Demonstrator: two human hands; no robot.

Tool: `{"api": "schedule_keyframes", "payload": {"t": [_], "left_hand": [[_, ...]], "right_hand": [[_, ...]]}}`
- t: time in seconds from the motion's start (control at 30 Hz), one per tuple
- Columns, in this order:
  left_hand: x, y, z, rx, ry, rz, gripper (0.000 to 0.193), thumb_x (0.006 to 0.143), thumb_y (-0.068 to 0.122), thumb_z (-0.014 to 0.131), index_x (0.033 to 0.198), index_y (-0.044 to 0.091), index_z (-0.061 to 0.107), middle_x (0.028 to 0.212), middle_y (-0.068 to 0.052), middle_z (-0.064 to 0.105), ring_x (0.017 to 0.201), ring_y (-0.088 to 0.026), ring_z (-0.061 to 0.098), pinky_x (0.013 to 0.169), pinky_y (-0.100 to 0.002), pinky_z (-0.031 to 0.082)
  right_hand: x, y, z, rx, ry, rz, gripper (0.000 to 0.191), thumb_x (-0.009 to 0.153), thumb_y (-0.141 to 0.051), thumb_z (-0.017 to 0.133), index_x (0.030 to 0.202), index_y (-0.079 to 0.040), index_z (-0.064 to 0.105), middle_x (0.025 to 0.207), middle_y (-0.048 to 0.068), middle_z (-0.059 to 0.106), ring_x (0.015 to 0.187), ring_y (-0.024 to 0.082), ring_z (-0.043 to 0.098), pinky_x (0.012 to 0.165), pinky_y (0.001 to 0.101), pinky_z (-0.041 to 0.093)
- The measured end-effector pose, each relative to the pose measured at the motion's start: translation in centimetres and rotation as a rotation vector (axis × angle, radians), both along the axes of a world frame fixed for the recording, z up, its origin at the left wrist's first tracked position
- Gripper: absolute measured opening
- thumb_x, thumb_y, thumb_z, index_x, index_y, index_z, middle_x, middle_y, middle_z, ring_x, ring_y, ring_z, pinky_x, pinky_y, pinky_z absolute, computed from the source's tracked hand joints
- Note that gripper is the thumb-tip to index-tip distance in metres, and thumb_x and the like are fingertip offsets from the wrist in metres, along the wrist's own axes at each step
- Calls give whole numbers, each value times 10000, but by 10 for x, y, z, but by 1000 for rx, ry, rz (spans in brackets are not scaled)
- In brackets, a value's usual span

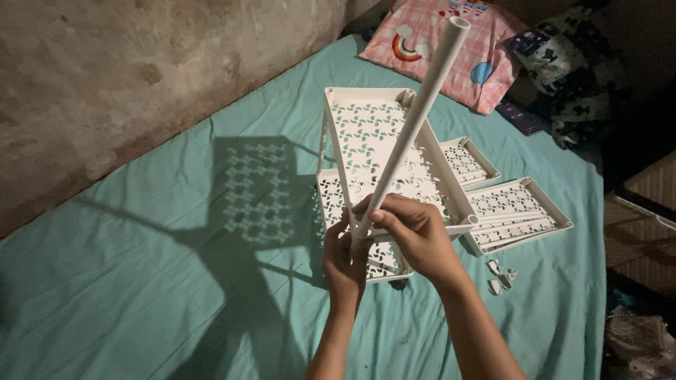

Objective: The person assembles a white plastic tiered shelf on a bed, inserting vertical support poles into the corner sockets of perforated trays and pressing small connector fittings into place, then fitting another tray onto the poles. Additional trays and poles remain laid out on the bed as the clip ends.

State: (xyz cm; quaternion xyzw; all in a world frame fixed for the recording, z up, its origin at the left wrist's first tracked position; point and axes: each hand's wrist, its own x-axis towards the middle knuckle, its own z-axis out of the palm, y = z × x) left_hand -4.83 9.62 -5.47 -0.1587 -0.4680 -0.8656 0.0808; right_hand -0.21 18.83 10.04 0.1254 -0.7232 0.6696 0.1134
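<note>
white plastic tube clenched in right hand grip, left hand grip grasping shelf rack corner w/ it.

A bedroom in a home, dimly lit. A mattress under a teal sheet fills the view, pushed against a rough, stained wall on the left. At the far end lies a pink checked pillow with a rainbow, and dark patterned bedding is heaped at the far right.
</note>
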Motion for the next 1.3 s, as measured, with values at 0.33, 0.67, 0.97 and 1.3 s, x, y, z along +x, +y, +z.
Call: {"api": "schedule_keyframes", "payload": {"t": [0.33,0.67,0.97,1.3], "left_hand": [[-1,-3,-1,-29,-1,3,502,982,86,661,1436,-9,468,1168,-186,731,1039,-192,704,849,-302,571],[-3,-3,-6,-4,13,-13,553,975,92,661,1474,12,438,1168,-181,733,1067,-183,694,888,-304,557],[-4,-6,-2,-31,-20,12,525,971,57,617,1469,12,459,1135,-173,740,1019,-152,681,866,-279,542],[-1,-4,0,-15,6,8,525,971,28,647,1460,4,459,1170,-185,732,1050,-170,691,870,-291,549]], "right_hand": [[-6,-13,13,17,23,-109,396,769,-32,841,1057,-5,571,980,86,725,919,190,746,776,340,651],[-9,-11,1,-217,1,-18,247,822,75,788,828,-21,561,890,124,754,829,195,765,734,349,663],[-9,-7,-3,-128,9,-27,158,874,29,799,870,13,643,883,98,747,819,139,719,727,296,608],[-8,0,-3,-86,-6,-20,96,908,-31,760,939,18,682,910,74,756,850,122,714,762,300,613]]}}
